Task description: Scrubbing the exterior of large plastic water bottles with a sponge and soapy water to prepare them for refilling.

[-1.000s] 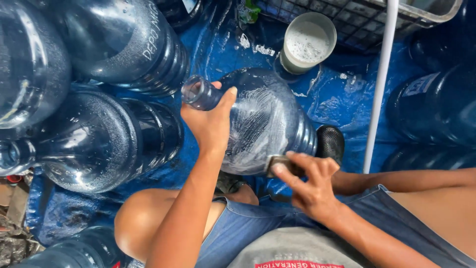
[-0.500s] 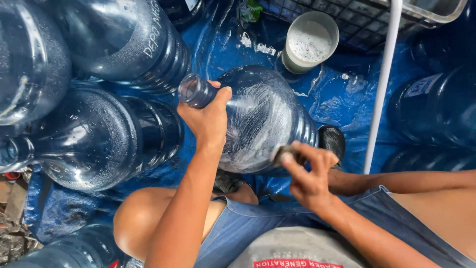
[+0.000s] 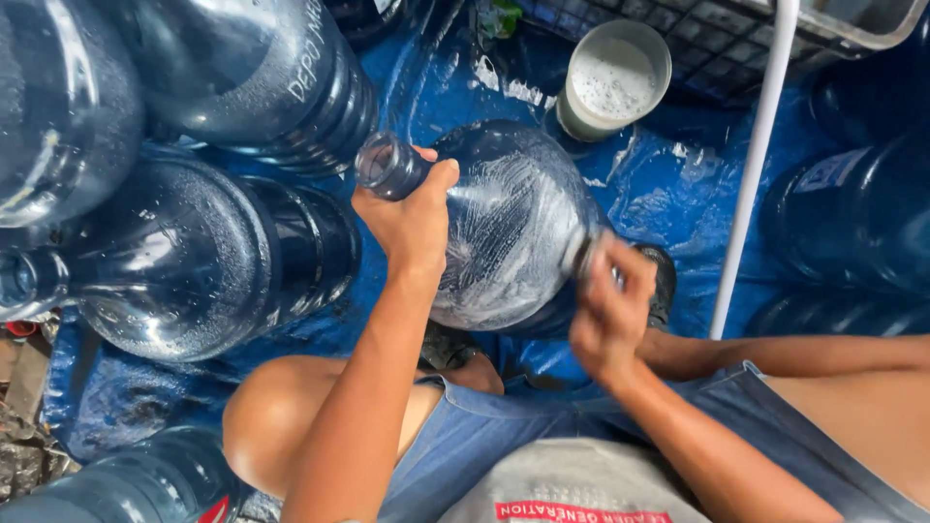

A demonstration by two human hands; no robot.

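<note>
Your left fingers (image 3: 441, 179) are clamped around the neck of the soapy jug (image 3: 513, 232), just below its open mouth. Your right fingers (image 3: 620, 276) are curled together on a small scrubber pressed to the jug's lower side, but the motion blur hides what kind it is.

Around you, from largest down: the blue tarp (image 3: 668, 184) covers the floor, wet and flecked with foam. Big jugs (image 3: 194, 261) crowd your left side, lying and stacked, touching one another. More jugs (image 3: 852, 223) sit at your right, partly in shadow. The soapy jug lies tilted between your knees, its neck pointing up and left, its wall streaked with white lather. A dark crate (image 3: 717, 48) stands at the top edge. A white pipe (image 3: 751, 184) runs slantwise down beside your right hand (image 3: 605, 320). A cup (image 3: 615, 82) of foamy liquid stands on the tarp, near the jug's far side.

What could go wrong, by my judgement: the lather makes the wall slick, so a hard stroke may roll the jug out of your left hand (image 3: 412, 218). It could then knock the cup over. The wet tarp gives poor footing if you shift.
</note>
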